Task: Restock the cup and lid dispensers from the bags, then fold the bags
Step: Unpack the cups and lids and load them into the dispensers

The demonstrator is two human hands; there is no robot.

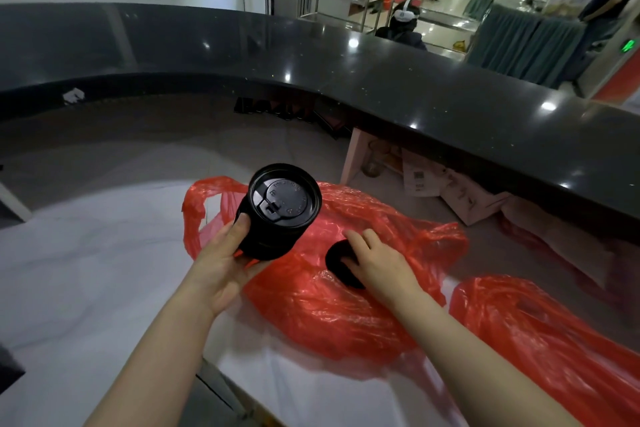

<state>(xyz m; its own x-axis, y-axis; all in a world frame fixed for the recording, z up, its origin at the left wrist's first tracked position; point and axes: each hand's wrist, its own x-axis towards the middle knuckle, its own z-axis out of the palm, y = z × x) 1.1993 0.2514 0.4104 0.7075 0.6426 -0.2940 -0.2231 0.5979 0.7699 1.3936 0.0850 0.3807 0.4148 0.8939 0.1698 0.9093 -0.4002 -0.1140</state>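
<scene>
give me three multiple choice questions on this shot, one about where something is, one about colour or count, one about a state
1. Where is the stack of black lids?
A. held up in the left hand
B. lying on the dark counter
C. inside the second bag at the right

2. What colour are the two plastic bags?
A. blue
B. red
C. clear

3. What is the right hand doing?
A. hanging idle beside the table
B. folding a bag flat
C. laid on a black lid on the bag

Answers:
1. A, the left hand grips the stack from below, above the red bag.
2. B, both the near bag and the second bag are translucent red.
3. C, the right hand rests over a black lid lying on the crumpled red bag; whether it grips the lid cannot be told.
</scene>
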